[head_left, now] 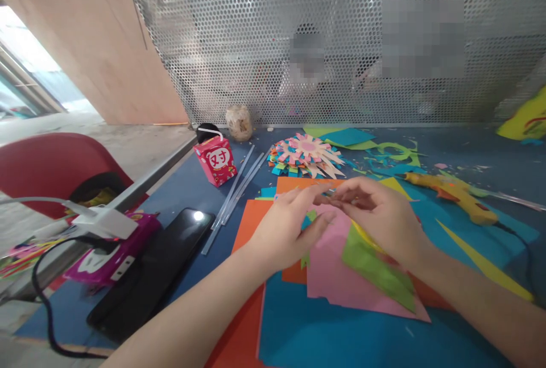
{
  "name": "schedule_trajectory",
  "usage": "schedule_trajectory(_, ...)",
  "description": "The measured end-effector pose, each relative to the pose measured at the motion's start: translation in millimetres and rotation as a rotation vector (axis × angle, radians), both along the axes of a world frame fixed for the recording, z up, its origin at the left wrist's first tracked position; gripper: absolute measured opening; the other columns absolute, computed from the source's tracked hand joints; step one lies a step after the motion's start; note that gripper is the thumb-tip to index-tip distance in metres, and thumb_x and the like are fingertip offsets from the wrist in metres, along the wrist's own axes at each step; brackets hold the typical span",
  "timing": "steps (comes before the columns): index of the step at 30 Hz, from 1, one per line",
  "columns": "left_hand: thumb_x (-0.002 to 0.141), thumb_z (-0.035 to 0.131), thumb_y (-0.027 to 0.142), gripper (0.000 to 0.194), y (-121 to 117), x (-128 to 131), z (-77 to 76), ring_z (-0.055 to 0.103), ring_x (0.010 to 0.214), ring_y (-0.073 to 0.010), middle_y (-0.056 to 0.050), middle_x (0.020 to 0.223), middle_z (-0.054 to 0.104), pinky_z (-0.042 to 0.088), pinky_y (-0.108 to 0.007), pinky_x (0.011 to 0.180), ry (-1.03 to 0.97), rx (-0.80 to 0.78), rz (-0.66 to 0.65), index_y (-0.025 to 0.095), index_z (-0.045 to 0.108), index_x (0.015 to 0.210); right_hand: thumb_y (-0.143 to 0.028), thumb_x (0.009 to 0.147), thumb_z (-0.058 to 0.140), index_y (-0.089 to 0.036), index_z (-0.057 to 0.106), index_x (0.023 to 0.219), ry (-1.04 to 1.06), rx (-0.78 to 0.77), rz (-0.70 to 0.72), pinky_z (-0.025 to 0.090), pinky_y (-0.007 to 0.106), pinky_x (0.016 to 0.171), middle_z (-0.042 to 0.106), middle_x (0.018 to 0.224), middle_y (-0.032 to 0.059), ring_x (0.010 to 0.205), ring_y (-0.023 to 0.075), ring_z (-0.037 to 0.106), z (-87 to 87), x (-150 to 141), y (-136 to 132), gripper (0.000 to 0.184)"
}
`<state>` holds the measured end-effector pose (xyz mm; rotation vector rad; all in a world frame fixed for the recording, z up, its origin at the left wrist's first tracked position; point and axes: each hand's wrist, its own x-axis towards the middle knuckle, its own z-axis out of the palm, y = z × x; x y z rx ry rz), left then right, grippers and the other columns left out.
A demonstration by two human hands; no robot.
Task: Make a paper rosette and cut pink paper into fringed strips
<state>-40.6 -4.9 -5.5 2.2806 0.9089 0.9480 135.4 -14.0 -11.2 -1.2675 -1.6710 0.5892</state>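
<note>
My left hand is over the stacked coloured paper, its thumb apart from its bent fingers. Its fingertips come close to those of my right hand, which are pinched together. Something small and bluish shows between the two hands, too blurred to name. Beneath them lie a pink sheet with an uneven edge and a green paper piece. A curved yellow thing shows partly under my right hand; its kind is unclear. Blue paper and orange paper spread below.
Fringed paper flowers lie beyond my hands. A yellow glue gun rests on the right, its cord trailing. Clear glue sticks, a red drink carton, a black phone and a purple power strip are left. Perforated metal stands behind.
</note>
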Motion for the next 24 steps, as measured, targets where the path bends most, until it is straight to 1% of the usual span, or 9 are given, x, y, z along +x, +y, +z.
schedule_trajectory(2,0.087,0.046,0.032,0.036,1,0,-1.6,0.057,0.106,-0.0241,-0.008,0.110,0.066,0.042,-0.038,0.089,0.015,0.031,0.006,0.020,0.047,0.121,-0.025,0.075,0.063,-0.023,0.060,0.076,0.029,-0.010,-0.057,0.045,0.025,0.054,0.063,0.069,-0.0004,0.062,0.0143,0.058,1.1,2,3,0.004)
schedule_trajectory(4,0.087,0.047,0.031,0.035,3,1,-3.9,0.058,0.105,-0.0228,-0.008,0.108,0.066,0.042,-0.038,0.090,-0.021,0.044,0.027,0.019,0.046,0.120,-0.029,0.074,0.064,-0.022,0.059,0.076,0.082,-0.023,-0.086,0.041,0.024,0.048,0.060,0.065,-0.0011,0.055,0.0123,0.053,2.1,4,5,0.009)
schedule_trajectory(6,0.085,0.051,0.026,0.034,4,1,-6.1,0.059,0.104,-0.0200,-0.007,0.105,0.067,0.042,-0.034,0.090,-0.090,0.053,0.046,0.019,0.047,0.118,-0.032,0.075,0.063,-0.022,0.057,0.078,0.155,-0.074,-0.043,0.036,0.022,0.042,0.056,0.062,-0.0028,0.048,0.0098,0.047,2.0,4,6,0.011)
schedule_trajectory(8,0.082,0.055,0.022,0.037,4,1,-7.7,0.060,0.101,-0.0175,-0.005,0.102,0.068,0.044,-0.030,0.086,-0.157,0.031,0.071,0.020,0.045,0.118,-0.030,0.077,0.061,-0.022,0.055,0.080,0.186,-0.103,0.009,0.034,0.022,0.039,0.055,0.064,-0.0030,0.045,0.0088,0.045,0.6,4,7,0.010)
schedule_trajectory(10,0.082,0.055,0.020,0.041,3,2,-8.4,0.062,0.093,-0.0156,-0.003,0.099,0.068,0.045,-0.027,0.078,-0.201,-0.042,0.090,0.022,0.042,0.120,-0.026,0.077,0.059,-0.022,0.055,0.080,0.125,-0.038,0.002,0.039,0.022,0.044,0.058,0.070,-0.0015,0.052,0.0106,0.052,-1.5,2,6,0.006)
schedule_trajectory(12,0.083,0.052,0.019,0.040,3,2,-8.3,0.063,0.084,-0.0142,-0.002,0.095,0.068,0.045,-0.026,0.071,-0.231,-0.132,0.094,0.022,0.042,0.121,-0.022,0.078,0.059,-0.023,0.056,0.079,0.012,0.086,-0.048,0.044,0.023,0.051,0.059,0.073,-0.0006,0.062,0.0130,0.057,-3.4,0,3,0.003)
schedule_trajectory(15,0.084,0.050,0.017,0.035,1,4,-7.3,0.064,0.085,-0.0148,-0.003,0.090,0.068,0.045,-0.027,0.073,-0.286,-0.243,0.074,0.021,0.044,0.118,-0.018,0.079,0.058,-0.024,0.057,0.080,-0.126,0.205,-0.082,0.045,0.022,0.052,0.059,0.071,-0.0016,0.062,0.0126,0.057,-4.9,-2,-2,0.006)
schedule_trajectory(19,0.084,0.050,0.019,0.034,1,7,-6.2,0.064,0.090,-0.0172,-0.003,0.085,0.066,0.047,-0.028,0.076,-0.383,-0.359,0.038,0.020,0.044,0.118,-0.018,0.079,0.059,-0.024,0.057,0.083,-0.228,0.256,-0.064,0.043,0.019,0.049,0.060,0.071,-0.0025,0.059,0.0114,0.057,-5.7,0,-5,0.008)
schedule_trajectory(24,0.082,0.052,0.020,0.035,1,8,-4.1,0.063,0.081,-0.0163,-0.004,0.083,0.065,0.048,-0.028,0.072,-0.417,-0.453,0.034,0.016,0.046,0.117,-0.016,0.081,0.058,-0.024,0.055,0.083,-0.306,0.309,-0.025,0.043,0.019,0.049,0.060,0.071,-0.0025,0.059,0.0108,0.057,-6.0,2,-3,0.008)
